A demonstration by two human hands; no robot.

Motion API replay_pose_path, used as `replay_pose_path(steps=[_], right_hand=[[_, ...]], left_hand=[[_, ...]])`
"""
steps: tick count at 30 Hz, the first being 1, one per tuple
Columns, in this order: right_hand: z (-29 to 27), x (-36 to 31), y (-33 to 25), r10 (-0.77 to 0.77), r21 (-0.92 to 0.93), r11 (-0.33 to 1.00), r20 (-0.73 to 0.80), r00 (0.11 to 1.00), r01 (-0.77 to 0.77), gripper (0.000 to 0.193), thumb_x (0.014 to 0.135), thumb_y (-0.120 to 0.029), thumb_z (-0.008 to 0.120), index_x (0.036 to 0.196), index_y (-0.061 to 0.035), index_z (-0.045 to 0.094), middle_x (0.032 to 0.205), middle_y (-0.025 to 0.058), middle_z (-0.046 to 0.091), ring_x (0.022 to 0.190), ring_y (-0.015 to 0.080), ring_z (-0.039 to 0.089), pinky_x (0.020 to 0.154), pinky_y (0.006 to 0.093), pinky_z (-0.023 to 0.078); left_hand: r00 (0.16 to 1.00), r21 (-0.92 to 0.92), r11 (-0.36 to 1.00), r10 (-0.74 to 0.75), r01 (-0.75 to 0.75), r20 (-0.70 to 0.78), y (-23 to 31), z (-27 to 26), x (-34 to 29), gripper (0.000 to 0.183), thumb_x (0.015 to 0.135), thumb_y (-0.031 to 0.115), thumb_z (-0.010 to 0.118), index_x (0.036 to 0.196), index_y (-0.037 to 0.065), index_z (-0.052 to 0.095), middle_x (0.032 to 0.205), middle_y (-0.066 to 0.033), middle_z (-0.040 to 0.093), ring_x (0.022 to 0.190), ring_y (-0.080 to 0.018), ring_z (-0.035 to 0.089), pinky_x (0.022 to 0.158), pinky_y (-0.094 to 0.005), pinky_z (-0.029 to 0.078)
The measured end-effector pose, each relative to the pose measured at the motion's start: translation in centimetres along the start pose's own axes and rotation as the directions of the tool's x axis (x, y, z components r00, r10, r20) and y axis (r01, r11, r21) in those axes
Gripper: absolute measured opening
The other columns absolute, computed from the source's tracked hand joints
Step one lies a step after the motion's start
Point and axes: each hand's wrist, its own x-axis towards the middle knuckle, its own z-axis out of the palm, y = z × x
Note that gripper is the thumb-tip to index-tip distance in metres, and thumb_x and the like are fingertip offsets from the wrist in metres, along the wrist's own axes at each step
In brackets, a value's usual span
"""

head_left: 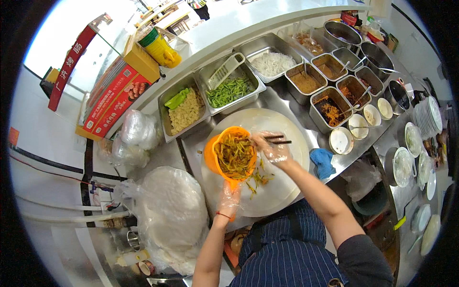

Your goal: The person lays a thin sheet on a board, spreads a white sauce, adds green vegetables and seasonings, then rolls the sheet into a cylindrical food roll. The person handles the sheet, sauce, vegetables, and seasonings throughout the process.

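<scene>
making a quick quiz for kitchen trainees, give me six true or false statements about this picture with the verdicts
1. The left hand holds the orange jug. True.
2. The right hand holds nothing. False: it holds dark chopsticks.
3. The orange jug is empty. False: vegetable strips fill much of it.
4. Some vegetable strips lie loose on the round board. True.
5. The blue cloth lies to the left of the round board. False: it lies to the right.
6. Both hands wear clear gloves. True.
</scene>
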Motion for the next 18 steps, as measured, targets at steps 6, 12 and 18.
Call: replay_pose_path(steps=[6,12,18], right_hand=[[-2.8,1.3,9.0,0.119,0.052,0.992,-0.103,0.988,-0.114,0.026,0.096,-0.024,0.064,0.092,0.001,0.069,0.083,0.0093,0.07,0.073,0.0155,0.066,0.061,0.0296,0.053],[1.5,-5.9,9.0,0.648,0.732,0.542,-0.05,0.76,-0.413,0.022,0.098,-0.02,0.06,0.1,0.0017,0.064,0.085,0.0118,0.066,0.063,0.0186,0.062,0.058,0.03,0.052],[0.9,-5.8,5.5,0.56,0.658,0.684,-0.196,0.805,-0.315,0.023,0.095,-0.021,0.064,0.1,0.0015,0.065,0.085,0.0098,0.067,0.067,0.0165,0.063,0.059,0.0295,0.053]], left_hand=[[0.981,0.146,0.97,0.195,-0.194,0.008,0.9,0.3,0.0,0.032,0.095,0.022,0.055,0.116,-0.001,0.045,0.099,-0.0279,0.064,0.089,-0.0475,0.062,0.074,-0.0498,0.048],[0.973,0.256,0.954,0.192,-0.156,-0.124,0.4,2.3,0.0,0.031,0.095,0.02,0.055,0.117,0.0,0.046,0.088,-0.0285,0.064,0.081,-0.0498,0.061,0.067,-0.0524,0.048],[0.984,0.431,0.897,0.152,-0.096,-0.097,1.0,1.4,0.5,0.033,0.095,0.018,0.056,0.119,-0.001,0.045,0.083,-0.0301,0.063,0.078,-0.0508,0.061,0.066,-0.0555,0.046]])
